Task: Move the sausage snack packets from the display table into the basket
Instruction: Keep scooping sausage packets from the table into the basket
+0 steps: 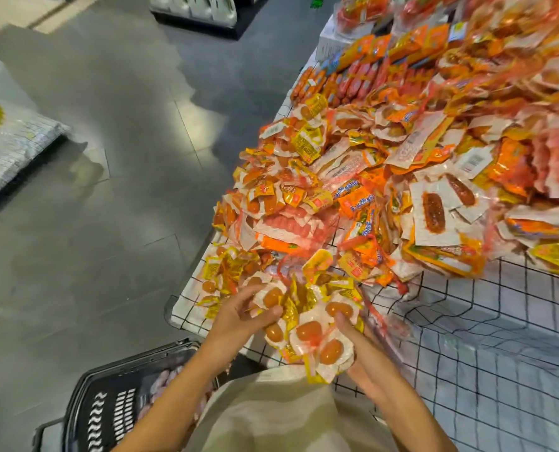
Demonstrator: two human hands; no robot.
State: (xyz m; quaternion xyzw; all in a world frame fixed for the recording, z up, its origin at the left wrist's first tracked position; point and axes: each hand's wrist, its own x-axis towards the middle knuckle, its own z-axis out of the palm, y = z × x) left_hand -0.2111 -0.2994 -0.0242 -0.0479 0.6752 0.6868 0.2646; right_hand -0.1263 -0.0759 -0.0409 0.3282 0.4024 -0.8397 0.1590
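Observation:
A bunch of small sausage snack packets (310, 334), yellow and white with round orange-brown sausages, is held between both hands at the near corner of the display table (486, 347). My left hand (239, 318) grips the bunch's left side with curled fingers. My right hand (366, 353) cups its right side, fingers along the packets. A big heap of orange, red and yellow packets (385, 177) covers the table beyond. The black basket (115, 396) sits on the floor at lower left, below my left forearm, with pinkish packets inside.
The table has a white top with a black wire grid and a wire rim (186, 308). Grey tiled floor (108, 190) lies to the left. White sacks (7, 141) lie at the far left and a low white display (193, 8) stands at the top.

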